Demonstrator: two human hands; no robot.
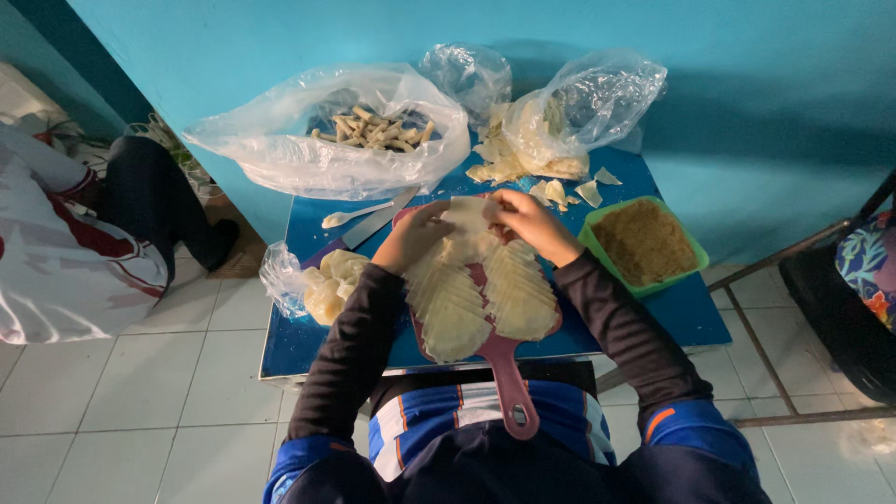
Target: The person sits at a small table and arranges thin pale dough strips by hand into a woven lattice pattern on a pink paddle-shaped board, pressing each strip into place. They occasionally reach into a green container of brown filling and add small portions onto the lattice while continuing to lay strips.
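Note:
A red cutting board (505, 366) with a handle lies on a small blue table (695, 322), covered with rows of pale triangular wrapper pieces (467, 303). At the board's far end my left hand (411, 233) and my right hand (530, 219) both hold one pale wrapper sheet (465, 215) between their fingers. A green tray of brown filling (644, 243) sits just right of my right hand. A knife (369, 229) and a white spoon (350, 216) lie left of my left hand.
A clear bag with several finished rolls (373, 131) stands at the back left, a bag of wrapper scraps (551, 135) at the back right. A small bag of pale pieces (322, 285) lies at the left. Another person sits on the floor at left (84, 233). A chair (840, 280) stands right.

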